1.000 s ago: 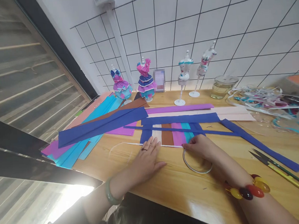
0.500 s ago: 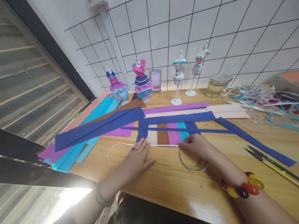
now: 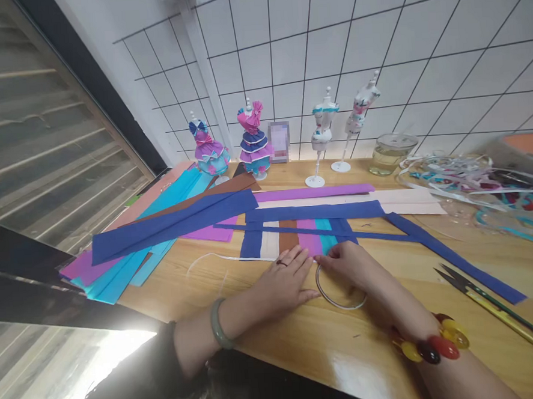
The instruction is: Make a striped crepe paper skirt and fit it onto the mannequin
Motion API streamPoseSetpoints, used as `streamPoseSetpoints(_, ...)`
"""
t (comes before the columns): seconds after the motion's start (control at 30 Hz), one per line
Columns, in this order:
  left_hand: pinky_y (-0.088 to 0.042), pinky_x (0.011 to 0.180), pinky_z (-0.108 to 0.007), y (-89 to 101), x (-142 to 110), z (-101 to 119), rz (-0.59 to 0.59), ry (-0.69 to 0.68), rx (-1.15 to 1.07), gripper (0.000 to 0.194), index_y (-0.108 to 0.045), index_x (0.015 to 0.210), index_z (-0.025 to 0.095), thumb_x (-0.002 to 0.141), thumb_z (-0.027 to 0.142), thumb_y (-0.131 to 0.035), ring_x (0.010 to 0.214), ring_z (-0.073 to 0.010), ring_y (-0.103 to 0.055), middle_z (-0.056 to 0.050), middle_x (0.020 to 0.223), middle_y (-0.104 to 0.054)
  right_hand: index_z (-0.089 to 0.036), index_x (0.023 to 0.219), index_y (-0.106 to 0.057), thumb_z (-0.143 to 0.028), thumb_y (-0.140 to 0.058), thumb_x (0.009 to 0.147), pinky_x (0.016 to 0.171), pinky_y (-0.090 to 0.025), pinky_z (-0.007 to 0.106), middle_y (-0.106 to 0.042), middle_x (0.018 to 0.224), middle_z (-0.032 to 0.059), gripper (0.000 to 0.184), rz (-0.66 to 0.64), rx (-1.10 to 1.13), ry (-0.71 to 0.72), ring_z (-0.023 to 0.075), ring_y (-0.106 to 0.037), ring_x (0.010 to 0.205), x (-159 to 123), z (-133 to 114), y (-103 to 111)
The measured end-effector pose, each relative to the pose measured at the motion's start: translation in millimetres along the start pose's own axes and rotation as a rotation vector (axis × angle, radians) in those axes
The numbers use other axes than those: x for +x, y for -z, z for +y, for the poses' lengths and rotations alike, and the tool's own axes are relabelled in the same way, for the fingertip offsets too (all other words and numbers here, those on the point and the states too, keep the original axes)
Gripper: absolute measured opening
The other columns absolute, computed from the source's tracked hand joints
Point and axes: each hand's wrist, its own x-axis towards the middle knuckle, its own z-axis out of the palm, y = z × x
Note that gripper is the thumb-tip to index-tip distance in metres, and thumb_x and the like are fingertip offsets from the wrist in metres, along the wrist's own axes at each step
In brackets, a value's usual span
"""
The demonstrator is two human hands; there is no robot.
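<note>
while the left hand point(image 3: 285, 282) lies flat, right grip point(image 3: 346, 264) pinches trim point(image 3: 247, 259) (white, thin, curling)

Craft workspace, dressed miniature mannequins point(image 3: 254, 143), coloured strips point(image 3: 312, 212); scissors point(image 3: 494, 310), wooden worktable point(image 3: 302, 342)

One head-worn view looks forward and down over the near edge of the table point(image 3: 329, 340), close above it, toward the gridded wall point(image 3: 294, 59) beyond.

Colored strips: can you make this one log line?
left hand: flat at lower edge of colored strips | right hand: pinching white cord | scissors: on table
</note>
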Motion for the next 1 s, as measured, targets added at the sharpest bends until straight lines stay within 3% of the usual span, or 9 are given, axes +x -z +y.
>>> streamPoseSetpoints(0.17, -0.014, 0.114, -0.039, -6.8, 0, -4, -0.009, 0.009, -0.006, 0.068, -0.024, 0.141, 0.011, 0.091, 0.056, -0.019, 0.140, -0.0228, -0.009, -0.013, 0.150, -0.022, -0.021, 0.044, -0.038, -0.045, -0.054, 0.072, 0.046, -0.022, 0.027, -0.032, 0.044, -0.0042, 0.040, -0.029, 0.083, 0.035, 0.0108, -0.029, 0.047, 1, 6, 5)
streamPoseSetpoints(0.33, -0.013, 0.114, -0.039, -9.9, -1, -6, -0.007, 0.009, 0.011, 0.070, -0.025, 0.140, 0.009, 0.090, 0.057, -0.018, 0.140, -0.0236, -0.008, -0.014, 0.150, -0.021, -0.021, 0.048, -0.041, -0.049, -0.046, 0.076, 0.044, -0.024, 0.026, -0.034, 0.047, -0.0041, 0.040, -0.075, 0.176, 0.012, 0.0100, -0.030, 0.045, -7, 15, 26)
streamPoseSetpoints(0.43, -0.013, 0.113, -0.039, -9.7, -3, -8, -0.001, 0.012, 0.015, 0.070, -0.027, 0.140, 0.009, 0.090, 0.057, -0.019, 0.140, -0.0234, -0.010, -0.014, 0.149, -0.022, -0.021, 0.056, -0.048, -0.055, -0.050, 0.073, 0.041, -0.027, 0.025, -0.036, 0.048, -0.0047, 0.038, -0.111, 0.237, -0.040, 0.0100, -0.034, 0.042, -13, 20, 40)
streamPoseSetpoints(0.6, -0.016, 0.113, -0.038, -9.4, -7, -11, 0.033, 0.014, 0.047, 0.068, -0.031, 0.138, 0.009, 0.090, 0.057, -0.021, 0.139, -0.0232, -0.015, -0.014, 0.147, -0.027, -0.020, 0.059, -0.056, -0.055, -0.066, 0.063, 0.038, -0.020, 0.023, -0.036, 0.044, -0.0059, 0.036, -0.093, 0.327, -0.100, 0.0073, -0.028, 0.039, -15, 31, 51)
streamPoseSetpoints(0.8, -0.017, 0.112, -0.039, -13.2, -7, -12, 0.064, 0.000, 0.056, 0.068, -0.031, 0.137, 0.010, 0.090, 0.058, -0.022, 0.139, -0.0232, -0.015, -0.014, 0.147, -0.029, -0.020, 0.060, -0.065, -0.059, -0.065, 0.063, 0.040, -0.026, 0.024, -0.049, 0.047, -0.0014, 0.040, 0.005, 0.216, -0.042, 0.0098, -0.036, 0.043, -14, 38, 52)
streamPoseSetpoints(1.0, -0.015, 0.112, -0.038, -13.0, -7, -14, 0.061, -0.001, 0.034, 0.067, -0.031, 0.137, 0.010, 0.090, 0.057, -0.021, 0.139, -0.0229, -0.015, -0.014, 0.147, -0.028, -0.020, 0.059, -0.069, -0.057, -0.062, 0.063, 0.041, -0.028, 0.026, -0.050, 0.045, 0.0000, 0.038, 0.058, 0.070, -0.061, 0.0125, -0.040, 0.043, -18, 32, 54)
